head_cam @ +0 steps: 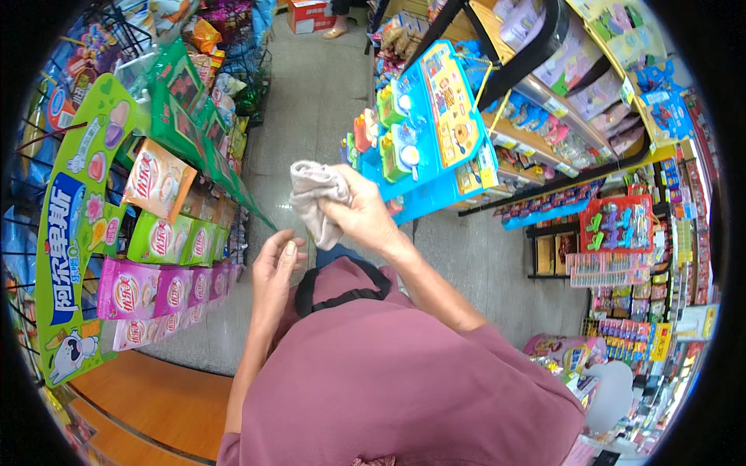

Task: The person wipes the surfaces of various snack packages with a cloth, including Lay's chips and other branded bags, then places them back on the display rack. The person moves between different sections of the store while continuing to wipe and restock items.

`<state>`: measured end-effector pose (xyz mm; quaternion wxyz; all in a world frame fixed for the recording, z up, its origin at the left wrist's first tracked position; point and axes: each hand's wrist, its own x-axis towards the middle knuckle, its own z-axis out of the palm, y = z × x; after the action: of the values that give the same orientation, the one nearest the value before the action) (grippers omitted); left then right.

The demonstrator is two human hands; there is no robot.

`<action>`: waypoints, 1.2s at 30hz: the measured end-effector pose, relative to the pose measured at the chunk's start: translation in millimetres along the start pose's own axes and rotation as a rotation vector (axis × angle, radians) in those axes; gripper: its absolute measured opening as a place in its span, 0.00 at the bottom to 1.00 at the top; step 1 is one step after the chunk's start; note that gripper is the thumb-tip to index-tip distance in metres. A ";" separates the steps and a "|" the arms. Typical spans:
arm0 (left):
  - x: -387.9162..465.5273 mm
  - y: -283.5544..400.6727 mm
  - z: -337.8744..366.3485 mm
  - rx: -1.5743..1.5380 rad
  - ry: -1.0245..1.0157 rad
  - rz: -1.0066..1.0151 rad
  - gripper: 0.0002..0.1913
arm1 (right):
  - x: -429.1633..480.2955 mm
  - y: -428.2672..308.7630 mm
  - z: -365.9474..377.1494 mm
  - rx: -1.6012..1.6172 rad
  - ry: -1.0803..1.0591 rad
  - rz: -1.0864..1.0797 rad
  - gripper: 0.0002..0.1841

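Note:
A folded greyish-beige cloth (319,201) is bunched in my right hand (364,204), held out in front of my chest. Lower and to the left, my left hand (278,256) has its fingers curled loosely with the thumb raised, and I see nothing in it. Just above the left fingertips ends a strip of green packets (192,119) hanging from the left rack. Close by on the right of the cloth is a blue display board (434,116) carrying small toy-like items (393,154) in green and orange.
Hanging snack sachets in orange (158,179), green (166,237) and purple (131,291) line the left rack beside a green sign (76,244). Wooden shelves (542,96) with packets stand right. A grey floor aisle (297,87) leads to a red carton (310,16) and a person's foot (336,28).

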<state>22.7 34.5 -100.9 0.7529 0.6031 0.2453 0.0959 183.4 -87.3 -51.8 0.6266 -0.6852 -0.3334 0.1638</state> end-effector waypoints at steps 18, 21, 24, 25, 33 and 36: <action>-42.9 52.0 -46.7 0.489 0.177 0.311 0.19 | 29.0 -23.0 106.8 0.199 -0.588 -0.082 0.21; -59.1 48.7 -48.2 0.548 0.202 0.404 0.22 | 24.6 -15.3 120.0 0.241 -0.568 -0.078 0.14; -79.0 39.4 -42.0 0.560 0.265 0.354 0.23 | 13.3 -12.2 120.9 0.324 -0.675 0.038 0.13; -86.5 35.0 -39.0 0.536 0.281 0.344 0.23 | 6.5 -11.3 122.1 0.416 -0.692 0.140 0.14; -137.7 24.8 -39.5 0.556 0.493 0.415 0.20 | -23.2 -18.0 138.4 0.224 -0.640 -0.083 0.18; -161.2 39.3 -45.5 0.440 0.795 0.632 0.10 | -24.6 -24.1 132.6 0.202 -0.619 -0.095 0.19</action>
<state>-132.2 12.7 -29.4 0.3931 0.7078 0.3319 0.4840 74.4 -4.5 -54.7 0.5673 -0.5209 -0.5215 0.3672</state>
